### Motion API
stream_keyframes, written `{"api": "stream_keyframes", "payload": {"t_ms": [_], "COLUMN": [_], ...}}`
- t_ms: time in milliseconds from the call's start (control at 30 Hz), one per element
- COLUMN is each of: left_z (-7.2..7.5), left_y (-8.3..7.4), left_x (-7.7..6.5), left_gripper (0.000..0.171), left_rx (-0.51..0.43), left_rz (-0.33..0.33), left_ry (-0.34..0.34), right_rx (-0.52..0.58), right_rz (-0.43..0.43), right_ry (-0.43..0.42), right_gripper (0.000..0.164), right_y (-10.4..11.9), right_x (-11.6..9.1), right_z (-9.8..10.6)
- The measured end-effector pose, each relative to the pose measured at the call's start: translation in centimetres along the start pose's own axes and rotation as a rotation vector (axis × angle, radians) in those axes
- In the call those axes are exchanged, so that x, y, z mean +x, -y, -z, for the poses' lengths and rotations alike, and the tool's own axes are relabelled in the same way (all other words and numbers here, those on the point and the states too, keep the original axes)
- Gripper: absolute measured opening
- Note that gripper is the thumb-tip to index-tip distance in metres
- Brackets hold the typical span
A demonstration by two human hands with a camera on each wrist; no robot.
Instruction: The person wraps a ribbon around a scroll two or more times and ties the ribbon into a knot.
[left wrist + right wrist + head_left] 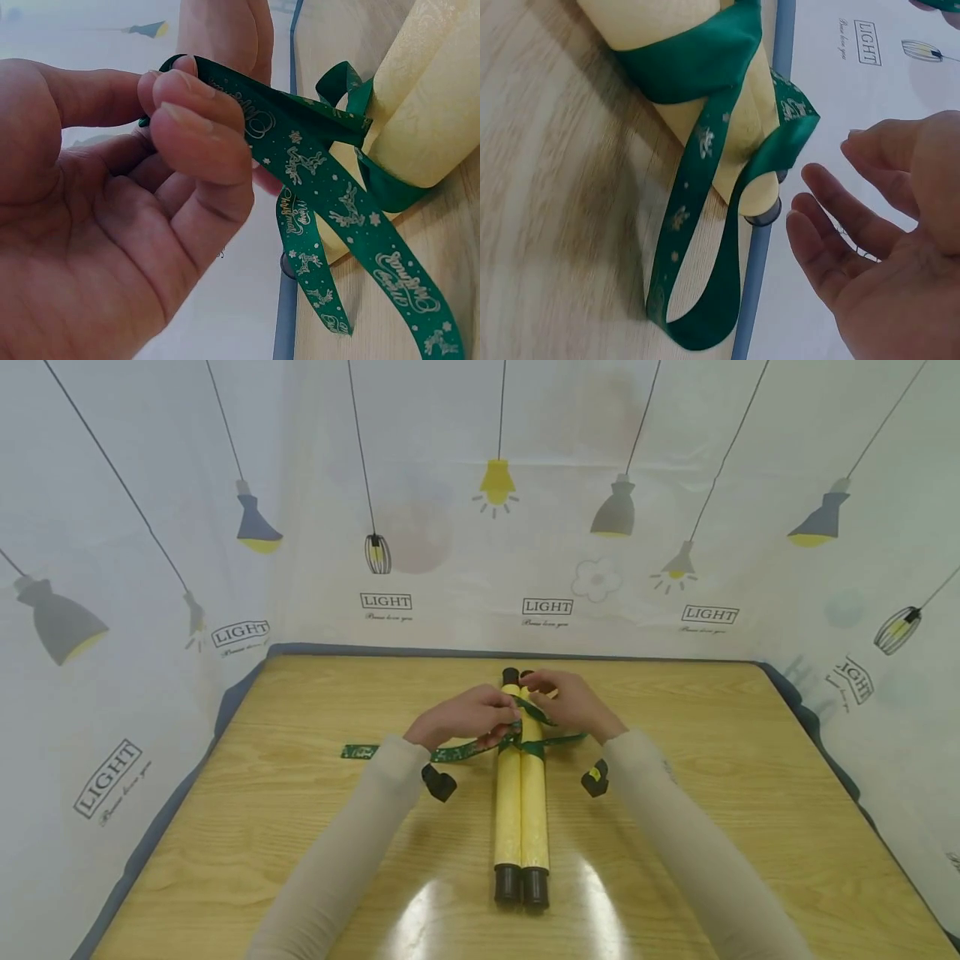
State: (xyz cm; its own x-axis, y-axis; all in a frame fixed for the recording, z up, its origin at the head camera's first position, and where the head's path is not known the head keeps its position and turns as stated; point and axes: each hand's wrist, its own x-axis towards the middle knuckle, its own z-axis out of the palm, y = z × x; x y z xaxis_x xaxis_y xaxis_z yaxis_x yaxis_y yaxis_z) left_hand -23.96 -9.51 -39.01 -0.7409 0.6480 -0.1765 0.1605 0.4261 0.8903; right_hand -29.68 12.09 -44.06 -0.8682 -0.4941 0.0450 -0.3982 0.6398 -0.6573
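Two pale yellow rolls with black end caps lie side by side on the table, the left roll (508,810) and the right roll (534,814). A green ribbon (349,206) printed with "Merry Christmas" and reindeer goes round them and crosses on top. Between thumb and fingertips, my left hand (468,714) pinches a folded part of the ribbon above the rolls. One ribbon tail hangs from it toward the left. My right hand (889,225) is beside a ribbon loop (705,322) right of the rolls, fingers loosely bent and holding nothing.
The wooden table (675,860) has a blue-grey edge at the back and sides. White sheets (450,527) printed with lamps surround it. A small black object (439,783) shows by the left wrist, and a black and yellow one (596,778) by the right wrist.
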Motion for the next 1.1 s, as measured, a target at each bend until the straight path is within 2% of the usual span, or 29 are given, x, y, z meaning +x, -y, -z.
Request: {"api": "stream_keyframes", "payload": {"t_ms": [133, 300, 567, 667, 867, 1000, 1100], "left_z": [0.0, 0.1, 0.3, 0.3, 0.3, 0.4, 0.6], "left_y": [0.1, -0.1, -0.3, -0.1, 0.0, 0.0, 0.2], "left_x": [0.2, 0.0, -0.1, -0.1, -0.1, -0.2, -0.2], "left_gripper": [0.038, 0.038, 0.036, 0.036, 0.033, 0.032, 0.036], "left_rx": [0.014, 0.01, -0.008, -0.007, -0.017, -0.016, 0.021], "left_rz": [0.005, 0.008, 0.027, 0.025, 0.022, 0.019, 0.003], "left_ry": [-0.004, -0.002, -0.013, -0.013, -0.02, -0.023, -0.015], "right_rx": [0.005, 0.015, 0.16, 0.212, 0.189, 0.144, 0.127], "right_rz": [-0.014, 0.06, 0.156, 0.19, 0.204, 0.213, 0.221], "right_ry": [-0.017, -0.009, 0.132, 0.148, 0.099, 0.051, 0.03], "right_gripper": [0.033, 0.032, 0.032, 0.033, 0.024, 0.015, 0.011], "right_y": [0.1, 0.8, 2.2, 2.5, 3.3, 3.0, 3.1], "right_x": [-0.9, -2.2, -4.2, -4.6, -4.7, -4.5, -4.4], "right_z": [0.6, 1.2, 1.6, 1.2, 0.5, 0.1, 0.0]}}
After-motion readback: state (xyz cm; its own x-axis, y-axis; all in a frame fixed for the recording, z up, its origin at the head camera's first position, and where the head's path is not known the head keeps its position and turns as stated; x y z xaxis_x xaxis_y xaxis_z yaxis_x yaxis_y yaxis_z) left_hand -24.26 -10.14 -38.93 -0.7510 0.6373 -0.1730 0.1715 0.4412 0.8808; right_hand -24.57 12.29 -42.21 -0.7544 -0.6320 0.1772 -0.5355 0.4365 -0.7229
